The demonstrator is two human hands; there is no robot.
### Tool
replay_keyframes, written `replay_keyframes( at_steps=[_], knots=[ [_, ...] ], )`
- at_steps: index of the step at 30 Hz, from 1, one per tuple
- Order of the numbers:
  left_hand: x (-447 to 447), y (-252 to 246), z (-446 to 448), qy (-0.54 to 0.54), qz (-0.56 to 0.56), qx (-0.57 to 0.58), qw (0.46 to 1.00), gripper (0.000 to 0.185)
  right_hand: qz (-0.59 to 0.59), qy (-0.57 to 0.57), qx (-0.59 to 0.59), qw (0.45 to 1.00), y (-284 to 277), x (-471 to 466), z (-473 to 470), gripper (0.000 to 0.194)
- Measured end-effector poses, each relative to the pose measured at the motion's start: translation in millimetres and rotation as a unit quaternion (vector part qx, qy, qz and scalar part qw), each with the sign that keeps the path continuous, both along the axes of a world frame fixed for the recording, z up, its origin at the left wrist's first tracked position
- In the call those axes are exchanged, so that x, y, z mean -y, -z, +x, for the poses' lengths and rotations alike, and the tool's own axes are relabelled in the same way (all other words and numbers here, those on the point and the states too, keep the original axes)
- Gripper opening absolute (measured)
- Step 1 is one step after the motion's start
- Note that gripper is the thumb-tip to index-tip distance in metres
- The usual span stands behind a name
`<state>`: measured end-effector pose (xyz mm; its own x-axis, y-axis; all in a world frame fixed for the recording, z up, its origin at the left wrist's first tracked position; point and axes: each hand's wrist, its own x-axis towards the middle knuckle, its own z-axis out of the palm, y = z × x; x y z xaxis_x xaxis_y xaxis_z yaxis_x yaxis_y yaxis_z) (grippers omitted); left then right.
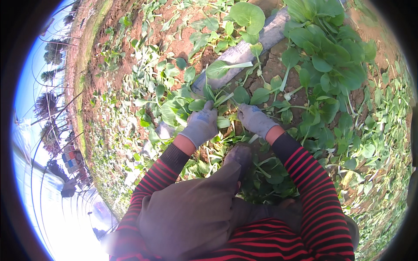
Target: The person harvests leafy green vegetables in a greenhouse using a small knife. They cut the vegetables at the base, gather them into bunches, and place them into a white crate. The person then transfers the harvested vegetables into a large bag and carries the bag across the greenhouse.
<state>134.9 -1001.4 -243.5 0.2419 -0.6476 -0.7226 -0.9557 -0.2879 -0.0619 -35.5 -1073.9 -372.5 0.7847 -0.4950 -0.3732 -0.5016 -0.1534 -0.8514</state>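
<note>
My left hand (pixel 203 123), in a grey knit glove, grips a leafy green plant (pixel 176 109) that looks like bok choy. Its leaves fan out to the left of the hand, and pale stalks (pixel 223 99) point to the right. A short gap away, my right hand (pixel 255 119) wears a matching glove. Its fingers are curled close to the stalk ends, and whether anything is pinched in them is hidden. Below the hands, yellowish leaf scraps (pixel 225 143) lie around the toe of a dark shoe (pixel 240 155). A detached leaf with a white stalk (pixel 218 69) lies above the hands.
A long grey board-like strip (pixel 235 53) slants across the brown soil (pixel 274 68). Beside it on the right rises a large heap of leafy greens (pixel 329 55). Low plants and loose leaves (pixel 369 150) spread around. Hoop-frame poles (pixel 39 140) and plastic sheeting (pixel 49 195) stand at far left.
</note>
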Motion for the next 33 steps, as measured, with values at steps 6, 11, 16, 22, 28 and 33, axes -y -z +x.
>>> replay_keyframes(
  at_steps=[6, 11, 16, 22, 28, 33],
  knots=[
    [-4.8, 4.8, 0.0, 0.018, 0.024, 0.036, 0.999, 0.064, -0.025, -0.037, -0.032, 0.998, 3.6, -3.1, 5.2, 0.025],
    [-29.5, -5.2, 42.9, 0.012, -0.13, -0.054, 0.99, 0.072, 0.053, 0.029, 0.042, 0.997, -13.4, 12.9, -13.1, 0.027],
    [-38.2, -16.8, 69.3, -0.036, -0.267, -0.228, 0.936, 0.068, 0.381, 0.236, 0.178, 0.876, -32.1, 30.8, 34.0, 0.031],
    [-18.1, -59.5, 71.5, -0.27, -0.14, -0.351, 0.886, 0.067, 0.414, 0.145, 0.262, 0.86, -64.0, 39.4, 66.7, 0.029],
    [8.0, -124.2, 97.9, -0.313, -0.363, -0.451, 0.753, 0.079, -0.273, 0.138, 0.117, 0.945, -140.5, 140.4, -9.1, 0.031],
    [53.0, -146.9, 66.8, -0.218, -0.354, -0.347, 0.841, 0.078, -0.078, 0.063, 0.115, 0.988, -177.1, 140.4, -16.8, 0.031]
  ],
)
